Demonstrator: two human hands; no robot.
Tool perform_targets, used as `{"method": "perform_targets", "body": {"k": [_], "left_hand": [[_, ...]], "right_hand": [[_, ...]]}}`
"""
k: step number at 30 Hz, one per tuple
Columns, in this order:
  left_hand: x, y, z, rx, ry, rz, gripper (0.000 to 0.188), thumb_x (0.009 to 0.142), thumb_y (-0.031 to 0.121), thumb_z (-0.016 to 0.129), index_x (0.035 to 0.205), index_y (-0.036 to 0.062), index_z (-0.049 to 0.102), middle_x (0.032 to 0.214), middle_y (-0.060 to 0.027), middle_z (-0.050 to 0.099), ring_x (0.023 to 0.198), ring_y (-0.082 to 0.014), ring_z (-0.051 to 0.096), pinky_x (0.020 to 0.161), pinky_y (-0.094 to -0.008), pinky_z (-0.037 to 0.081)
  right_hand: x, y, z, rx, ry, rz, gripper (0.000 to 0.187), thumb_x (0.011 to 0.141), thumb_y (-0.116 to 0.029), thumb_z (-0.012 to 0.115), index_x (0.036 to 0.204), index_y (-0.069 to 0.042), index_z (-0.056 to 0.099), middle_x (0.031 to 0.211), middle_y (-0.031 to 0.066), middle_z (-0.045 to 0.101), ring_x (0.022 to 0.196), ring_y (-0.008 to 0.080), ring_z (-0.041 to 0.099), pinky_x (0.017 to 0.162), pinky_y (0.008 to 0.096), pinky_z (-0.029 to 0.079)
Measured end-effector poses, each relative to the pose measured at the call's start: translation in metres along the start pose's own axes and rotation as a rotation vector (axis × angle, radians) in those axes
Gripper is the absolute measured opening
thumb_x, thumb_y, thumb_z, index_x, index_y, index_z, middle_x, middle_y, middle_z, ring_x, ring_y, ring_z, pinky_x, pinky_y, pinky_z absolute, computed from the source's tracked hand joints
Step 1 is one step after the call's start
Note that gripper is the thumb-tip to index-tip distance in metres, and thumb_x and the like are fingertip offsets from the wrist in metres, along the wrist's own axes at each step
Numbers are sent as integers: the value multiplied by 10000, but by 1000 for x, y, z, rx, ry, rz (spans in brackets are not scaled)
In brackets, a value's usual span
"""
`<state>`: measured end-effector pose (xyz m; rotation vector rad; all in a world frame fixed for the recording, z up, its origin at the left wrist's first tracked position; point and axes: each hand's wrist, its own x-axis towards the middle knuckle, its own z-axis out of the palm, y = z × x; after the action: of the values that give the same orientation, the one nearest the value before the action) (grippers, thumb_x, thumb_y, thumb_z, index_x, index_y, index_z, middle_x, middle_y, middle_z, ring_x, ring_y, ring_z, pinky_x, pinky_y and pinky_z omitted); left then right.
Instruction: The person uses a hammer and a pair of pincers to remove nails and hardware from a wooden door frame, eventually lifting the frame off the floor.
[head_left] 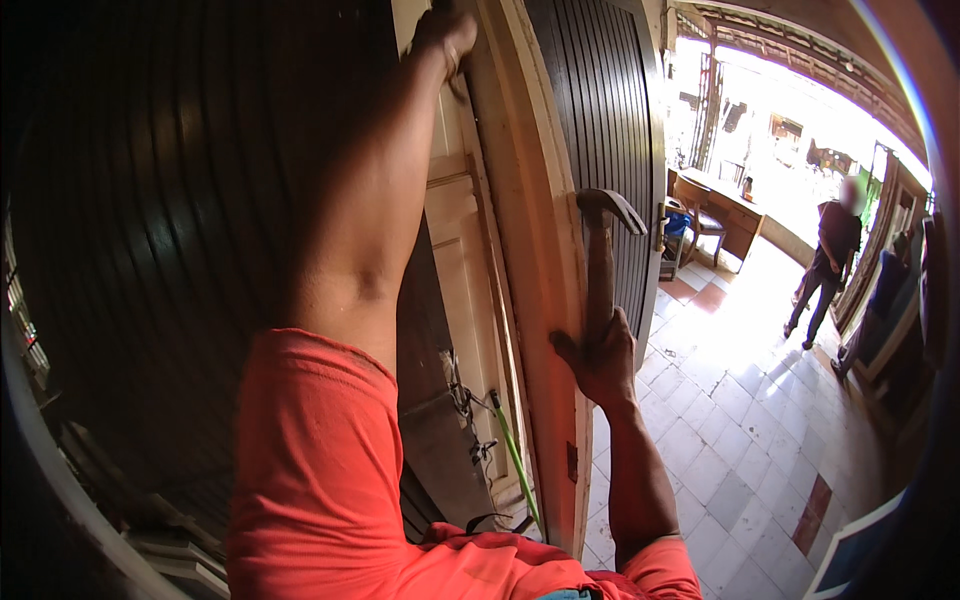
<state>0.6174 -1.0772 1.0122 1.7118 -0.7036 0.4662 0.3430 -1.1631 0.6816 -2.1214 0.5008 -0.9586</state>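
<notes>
While the right hand (pixel 605 372) is gripping a hammer (pixel 600 270) by its handle, its thumb is spreading toward a wooden door frame (pixel 540 290) on the left. The hammer is standing nearly upright beside that frame, its claw pointing right, in front of a dark ribbed panel (pixel 600 90). Well apart from it, the left hand (pixel 447 38) is hanging high at the upper edge of view; whether it is clamping anything, I cannot tell. Beyond, another person (pixel 838 235) is standing on the tiled floor (pixel 725 420).
</notes>
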Motion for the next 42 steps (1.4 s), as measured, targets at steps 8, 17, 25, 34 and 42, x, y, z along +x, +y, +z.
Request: {"method": "perform_targets", "body": {"k": [8, 17, 25, 34, 42], "left_hand": [[4, -30, -49, 416, 314, 408, 455, 989, 393, 387, 1273, 70, 536, 823, -233, 680, 760, -394, 676, 660, -505, 504], [-5, -17, 12, 168, 543, 604, 590, 961, 337, 432, 1454, 25, 340, 1231, -302, 582, 1113, -431, 586, 934, -477, 497], [-17, -5, 47, -285, 312, 123, 597, 990, 326, 431, 1469, 39, 218, 1256, -363, 401, 1056, -438, 586, 926, -496, 488], [-15, 18, 47, -348, 383, -42, 563, 992, 365, 438, 1496, 189, 257, 1308, -306, 393, 1172, -428, 499, 998, -540, 385], [-15, 23, 39, -414, 358, -82, 573, 994, 350, 446, 1510, 229, 227, 1377, -301, 346, 1252, -415, 432, 1012, -563, 346]], "right_hand": [[6, 8, 2, -3, -12, -51, 595, 677, -337, 860, 989, 31, 511, 887, 200, 641, 822, 325, 645, 745, 426, 509], [17, 25, 10, -112, -74, -74, 435, 829, -280, 758, 1114, -27, 547, 913, 146, 599, 845, 296, 615, 771, 413, 486], [84, -78, -51, -77, 264, -159, 251, 994, -248, 494, 1088, -24, 556, 817, 131, 577, 643, 203, 586, 587, 352, 477], [194, -250, -58, 282, 69, -645, 415, 902, -190, 646, 1280, -55, 541, 716, 23, 556, 464, 66, 463, 384, 229, 342], [255, -344, -38, -357, 584, -1561, 516, 912, -237, 573, 1412, -166, 467, 748, 94, 643, 537, 153, 579, 490, 301, 482]]}}
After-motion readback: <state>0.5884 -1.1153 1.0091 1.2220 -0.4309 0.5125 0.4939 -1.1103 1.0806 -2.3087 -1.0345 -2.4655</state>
